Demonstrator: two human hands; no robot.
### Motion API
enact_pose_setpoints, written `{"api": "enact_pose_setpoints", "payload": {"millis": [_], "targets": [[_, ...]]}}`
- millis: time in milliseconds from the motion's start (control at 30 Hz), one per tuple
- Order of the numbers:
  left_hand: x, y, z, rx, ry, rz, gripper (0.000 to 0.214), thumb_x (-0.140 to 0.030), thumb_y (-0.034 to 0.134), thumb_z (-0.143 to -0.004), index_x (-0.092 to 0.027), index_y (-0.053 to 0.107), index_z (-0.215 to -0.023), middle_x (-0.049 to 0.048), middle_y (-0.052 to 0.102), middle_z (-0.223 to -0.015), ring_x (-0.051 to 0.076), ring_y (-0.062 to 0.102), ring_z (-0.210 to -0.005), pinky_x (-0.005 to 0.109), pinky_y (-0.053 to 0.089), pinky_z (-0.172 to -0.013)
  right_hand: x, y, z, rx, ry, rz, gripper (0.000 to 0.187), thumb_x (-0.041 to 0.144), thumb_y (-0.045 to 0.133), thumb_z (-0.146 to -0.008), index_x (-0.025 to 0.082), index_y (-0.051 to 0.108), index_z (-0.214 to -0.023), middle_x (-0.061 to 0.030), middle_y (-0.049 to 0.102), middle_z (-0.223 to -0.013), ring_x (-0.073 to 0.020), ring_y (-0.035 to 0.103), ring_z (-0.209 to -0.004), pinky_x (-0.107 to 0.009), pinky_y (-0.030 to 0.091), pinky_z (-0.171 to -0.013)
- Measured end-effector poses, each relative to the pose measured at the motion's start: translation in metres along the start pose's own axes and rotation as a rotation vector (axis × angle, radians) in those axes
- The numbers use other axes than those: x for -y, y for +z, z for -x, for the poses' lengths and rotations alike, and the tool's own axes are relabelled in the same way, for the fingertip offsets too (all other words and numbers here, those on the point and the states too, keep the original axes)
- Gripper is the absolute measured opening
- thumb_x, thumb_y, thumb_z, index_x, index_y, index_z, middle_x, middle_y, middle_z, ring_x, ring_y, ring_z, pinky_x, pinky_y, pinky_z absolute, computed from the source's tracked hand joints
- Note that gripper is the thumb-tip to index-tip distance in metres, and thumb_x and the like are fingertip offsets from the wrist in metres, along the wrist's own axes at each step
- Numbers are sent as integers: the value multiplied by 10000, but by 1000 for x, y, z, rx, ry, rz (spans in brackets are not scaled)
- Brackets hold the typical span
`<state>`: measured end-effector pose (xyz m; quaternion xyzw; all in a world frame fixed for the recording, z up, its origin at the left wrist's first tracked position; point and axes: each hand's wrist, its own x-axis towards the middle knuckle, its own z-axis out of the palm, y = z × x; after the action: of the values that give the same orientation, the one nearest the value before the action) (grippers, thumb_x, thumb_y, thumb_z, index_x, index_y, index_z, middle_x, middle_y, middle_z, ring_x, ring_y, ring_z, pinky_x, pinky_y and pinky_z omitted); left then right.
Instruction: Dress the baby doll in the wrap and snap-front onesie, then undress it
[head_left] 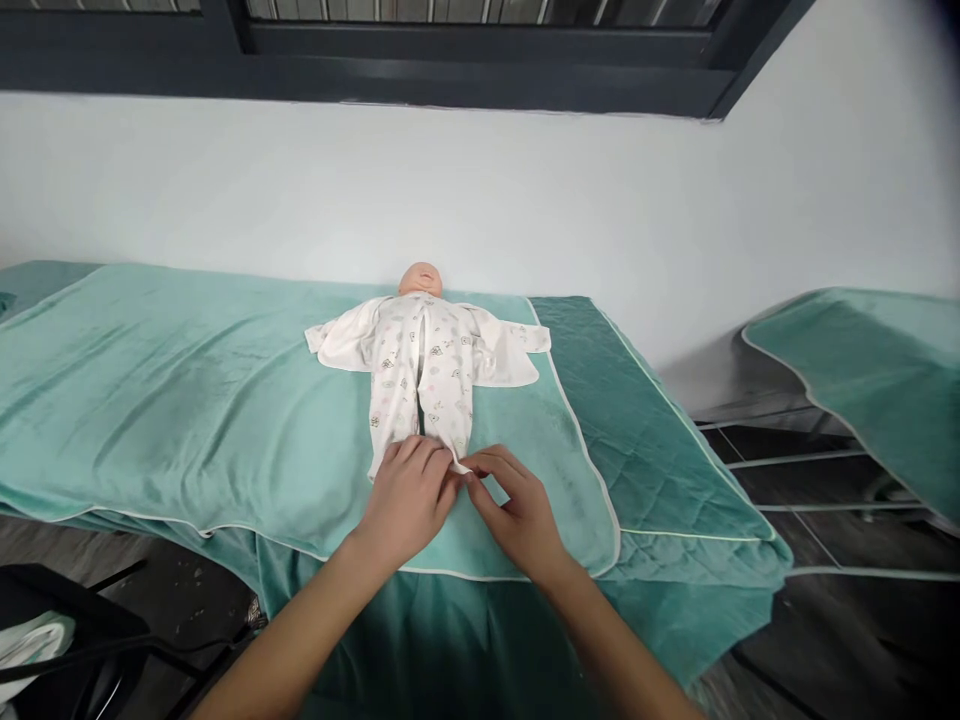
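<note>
A baby doll (421,279) lies on its back, its head toward the wall. Under and beside it a white baby shirt (506,362) is spread with the sleeves out. White baby pants (447,370) with a small printed pattern lie over the doll's body, legs pointing toward me. My left hand (415,490) is closed at the cuff of the right-hand pant leg, its fingertips on the fabric. From the other side my right hand (517,505) pinches the same cuff between thumb and fingers. The doll's legs are hidden.
A green blanket (225,400) with pale edging covers a bed with a quilted green cover (645,440). Behind stands a white wall (480,200) below a dark window frame (480,70). Another green-covered bed (885,370) is at the right, a black chair (82,640) at lower left.
</note>
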<state>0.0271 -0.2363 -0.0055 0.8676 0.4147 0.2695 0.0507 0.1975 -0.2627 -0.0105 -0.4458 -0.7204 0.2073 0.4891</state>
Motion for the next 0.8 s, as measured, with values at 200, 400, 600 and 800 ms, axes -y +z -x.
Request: {"api": "enact_pose_setpoints", "payload": {"millis": [200, 400, 600, 800], "targets": [[10, 3, 3, -110, 94, 41, 94, -155, 506, -951, -174, 584, -999, 50, 678, -957, 207, 595, -919, 389, 472, -833, -4, -5, 5, 49, 52, 35, 99, 155, 566, -947, 226, 634, -948, -26, 615, -870, -171, 580, -839, -307, 470, -752], [19, -6, 32, -230, 201, 22, 148, -96, 581, -875, -158, 593, -1009, 71, 676, -928, 232, 592, -921, 399, 485, -833, -5, -13, -2, 364, 46, 14, 70, 220, 559, -972, 227, 625, -951, -23, 631, -904, -168, 602, -865, -299, 477, -779], [82, 3, 25, -397, -8, 130, 282, -75, 509, -914, -183, 586, -1163, 93, 677, -1078, 221, 608, -1035, 406, 524, -913, -69, -16, -53, 76, 50, 318, 132, 217, 504, -969, 210, 635, -971, -71, 648, -963, -227, 605, -940, -369, 490, -864], [162, 25, -34, -100, -163, -154, 356, -158, 475, -937, -153, 612, -1266, 143, 621, -1342, 310, 428, -1414, 515, 373, -1182, -139, 8, -99, 170, -58, 664, 277, 113, 491, -901, 145, 699, -1082, -148, 657, -1137, -297, 552, -1091, -445, 457, -987]]}}
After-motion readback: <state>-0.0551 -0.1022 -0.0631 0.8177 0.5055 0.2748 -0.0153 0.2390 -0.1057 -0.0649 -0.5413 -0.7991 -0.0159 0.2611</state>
